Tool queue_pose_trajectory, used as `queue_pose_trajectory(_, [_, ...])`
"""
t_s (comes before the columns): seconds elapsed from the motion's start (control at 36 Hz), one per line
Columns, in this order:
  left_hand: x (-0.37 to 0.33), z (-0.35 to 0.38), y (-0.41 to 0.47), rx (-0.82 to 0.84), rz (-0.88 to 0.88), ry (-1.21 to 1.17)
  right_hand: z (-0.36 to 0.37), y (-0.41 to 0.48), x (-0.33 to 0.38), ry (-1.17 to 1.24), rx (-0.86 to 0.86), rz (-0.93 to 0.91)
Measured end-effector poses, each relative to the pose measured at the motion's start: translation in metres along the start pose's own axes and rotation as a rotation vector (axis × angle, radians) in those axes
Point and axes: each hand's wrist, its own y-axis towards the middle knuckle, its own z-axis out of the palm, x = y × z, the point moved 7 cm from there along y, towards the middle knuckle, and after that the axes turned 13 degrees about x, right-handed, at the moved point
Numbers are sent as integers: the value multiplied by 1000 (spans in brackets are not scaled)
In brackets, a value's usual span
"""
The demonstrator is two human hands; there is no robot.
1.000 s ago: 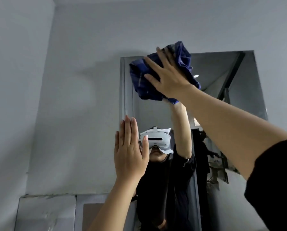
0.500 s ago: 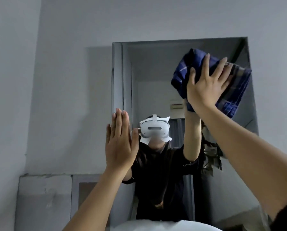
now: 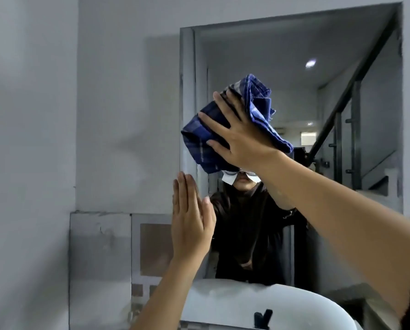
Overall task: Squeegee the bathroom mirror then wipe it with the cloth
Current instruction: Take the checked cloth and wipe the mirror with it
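Observation:
The bathroom mirror hangs on the grey wall, frameless and tall. My right hand presses a bunched blue checked cloth flat against the glass at the mirror's left middle, fingers spread over the cloth. My left hand rests flat with fingers together and upright at the mirror's lower left edge, holding nothing. The mirror reflects a person in a dark top with a white headset, mostly hidden by the cloth and my arm. No squeegee is visible.
A white washbasin sits below the mirror with a black tap at its back. Grey wall lies to the left, with a tiled panel lower left. A staircase railing shows in the reflection.
My right hand swept the cloth from the mirror's upper left to the upper right, then down to the left middle. The view tilted down, revealing the basin. My left hand stayed on the mirror edge.

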Motion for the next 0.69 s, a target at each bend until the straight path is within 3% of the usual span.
queue_pose_trajectory(0.06, [-3,-2,1,-28,7,-33,-4,-24,-24,-29,18,14])
queue_pose_trajectory(0.17, [-14,-14,14,-140,37,-126,-24,-73,-93,-15,-17,260])
queue_pose_trajectory(0.36, [-38,-44,111,-145,213,30,-42,-139,-156,51,-117,729])
queue_pose_trajectory(0.5, [-50,-70,170,-64,307,263,-14,-172,-139,216,-287,1091])
queue_pose_trajectory(0.69, [-48,-76,177,11,371,329,11,-137,-57,289,-336,1089])
